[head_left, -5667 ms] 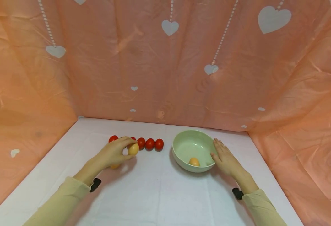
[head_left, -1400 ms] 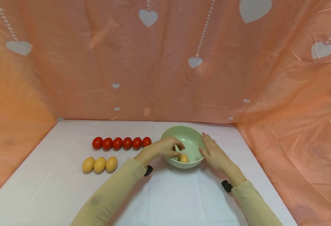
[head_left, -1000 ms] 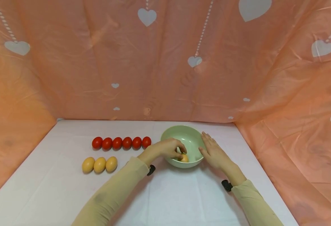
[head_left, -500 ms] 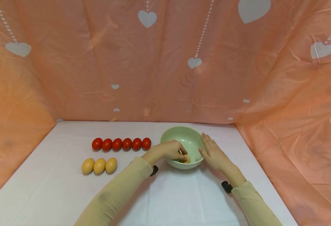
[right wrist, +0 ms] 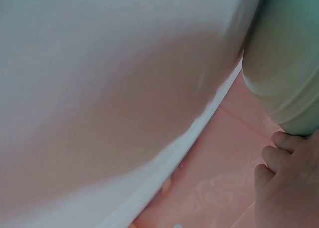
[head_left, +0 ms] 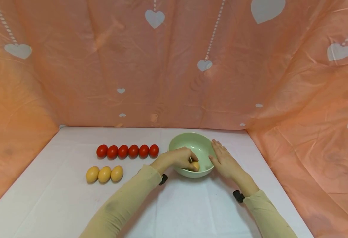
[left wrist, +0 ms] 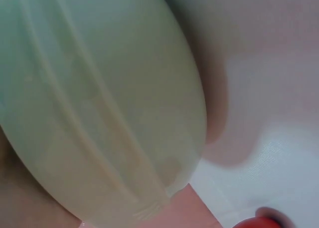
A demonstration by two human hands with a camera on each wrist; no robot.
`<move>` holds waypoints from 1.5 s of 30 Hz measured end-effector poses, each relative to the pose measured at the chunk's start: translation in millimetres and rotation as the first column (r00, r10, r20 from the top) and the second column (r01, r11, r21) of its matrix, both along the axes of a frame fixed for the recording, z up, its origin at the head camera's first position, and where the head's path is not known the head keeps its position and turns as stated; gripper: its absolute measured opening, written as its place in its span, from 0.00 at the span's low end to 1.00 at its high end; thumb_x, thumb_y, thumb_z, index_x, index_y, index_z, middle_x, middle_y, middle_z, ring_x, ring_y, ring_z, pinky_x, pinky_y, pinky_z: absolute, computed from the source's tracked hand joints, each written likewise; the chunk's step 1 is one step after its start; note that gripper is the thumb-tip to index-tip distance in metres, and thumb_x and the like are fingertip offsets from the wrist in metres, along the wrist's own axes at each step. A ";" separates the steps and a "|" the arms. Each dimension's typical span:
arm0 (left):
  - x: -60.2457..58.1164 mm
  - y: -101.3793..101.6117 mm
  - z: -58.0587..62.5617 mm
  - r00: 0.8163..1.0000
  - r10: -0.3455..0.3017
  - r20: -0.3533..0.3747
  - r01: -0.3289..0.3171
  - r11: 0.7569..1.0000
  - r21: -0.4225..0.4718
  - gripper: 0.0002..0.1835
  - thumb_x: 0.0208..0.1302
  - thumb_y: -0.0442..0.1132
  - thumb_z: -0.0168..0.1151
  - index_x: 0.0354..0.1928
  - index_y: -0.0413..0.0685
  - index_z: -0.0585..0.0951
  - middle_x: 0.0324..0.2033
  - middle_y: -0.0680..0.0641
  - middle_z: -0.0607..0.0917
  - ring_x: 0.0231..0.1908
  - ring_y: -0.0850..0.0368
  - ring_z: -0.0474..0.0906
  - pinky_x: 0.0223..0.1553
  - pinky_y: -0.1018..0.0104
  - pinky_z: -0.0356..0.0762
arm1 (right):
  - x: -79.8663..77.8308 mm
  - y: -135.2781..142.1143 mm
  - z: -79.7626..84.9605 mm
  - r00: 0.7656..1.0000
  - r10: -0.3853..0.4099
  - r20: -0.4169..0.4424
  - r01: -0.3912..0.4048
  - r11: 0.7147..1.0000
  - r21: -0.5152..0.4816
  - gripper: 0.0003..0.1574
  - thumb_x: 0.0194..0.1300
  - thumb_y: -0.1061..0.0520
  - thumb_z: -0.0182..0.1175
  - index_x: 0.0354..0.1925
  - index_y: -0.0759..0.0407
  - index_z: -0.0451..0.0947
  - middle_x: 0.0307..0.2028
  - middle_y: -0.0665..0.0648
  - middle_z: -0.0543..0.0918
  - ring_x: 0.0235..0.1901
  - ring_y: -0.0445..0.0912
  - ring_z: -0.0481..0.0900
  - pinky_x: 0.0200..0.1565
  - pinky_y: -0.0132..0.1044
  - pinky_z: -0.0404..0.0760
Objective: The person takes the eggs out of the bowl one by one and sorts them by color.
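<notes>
A pale green bowl (head_left: 202, 150) stands on the white tablecloth, right of the middle. My left hand (head_left: 177, 158) reaches over its near-left rim in the head view, its thumb and fingers pinching a yellow egg (head_left: 195, 165) low inside. My right hand (head_left: 226, 162) lies against the bowl's right side with its fingers straight. The left wrist view is mostly filled by the outer wall of the bowl (left wrist: 134, 88), which hides the fingertips. In the right wrist view, fingers of the right hand (right wrist: 291, 173) touch the bowl (right wrist: 289, 68).
Left of the bowl lies a row of several red egg-shaped things (head_left: 128, 151). In front of that row are three yellow eggs (head_left: 104, 174) side by side. A peach cloth backdrop (head_left: 132, 66) with white hearts encloses the back and sides of the table.
My left hand has come from the left of the table, where it held a yellow egg, into the bowl. In the last second its fingers close around the egg there. The right hand stays put.
</notes>
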State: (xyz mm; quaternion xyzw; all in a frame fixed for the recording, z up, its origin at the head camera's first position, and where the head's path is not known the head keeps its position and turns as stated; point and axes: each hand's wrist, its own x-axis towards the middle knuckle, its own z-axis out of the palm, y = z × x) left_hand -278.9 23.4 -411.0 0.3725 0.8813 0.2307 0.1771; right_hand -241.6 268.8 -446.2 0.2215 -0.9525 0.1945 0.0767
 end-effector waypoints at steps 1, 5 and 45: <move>0.0 -0.4 0.4 1.000 -0.003 -0.005 0.003 1.000 0.002 0.23 0.64 0.48 0.75 0.57 0.44 0.87 0.46 0.51 0.91 0.45 0.62 0.85 0.50 0.71 0.80 | 0.0 -0.1 0.0 1.000 -0.002 0.002 0.002 1.000 0.000 0.42 0.83 0.49 0.45 0.79 0.74 0.49 0.80 0.70 0.53 0.79 0.66 0.49 0.77 0.62 0.50; 0.3 -2.0 1.4 1.000 -0.007 -0.007 0.007 1.000 0.006 0.23 0.65 0.47 0.75 0.57 0.44 0.87 0.45 0.51 0.90 0.45 0.62 0.84 0.50 0.70 0.80 | -0.2 -0.9 -0.1 1.000 0.000 0.004 0.000 1.000 -0.007 0.42 0.83 0.49 0.46 0.79 0.74 0.49 0.80 0.70 0.53 0.79 0.66 0.49 0.77 0.61 0.50; 35.9 -94.0 20.1 0.937 0.225 -0.268 -0.091 0.896 0.435 0.24 0.61 0.35 0.74 0.60 0.45 0.82 0.56 0.48 0.83 0.54 0.53 0.78 0.57 0.54 0.79 | 2.4 0.0 1.7 1.000 0.000 -0.008 0.000 1.000 0.019 0.41 0.83 0.50 0.46 0.79 0.75 0.49 0.80 0.70 0.52 0.79 0.67 0.48 0.76 0.63 0.50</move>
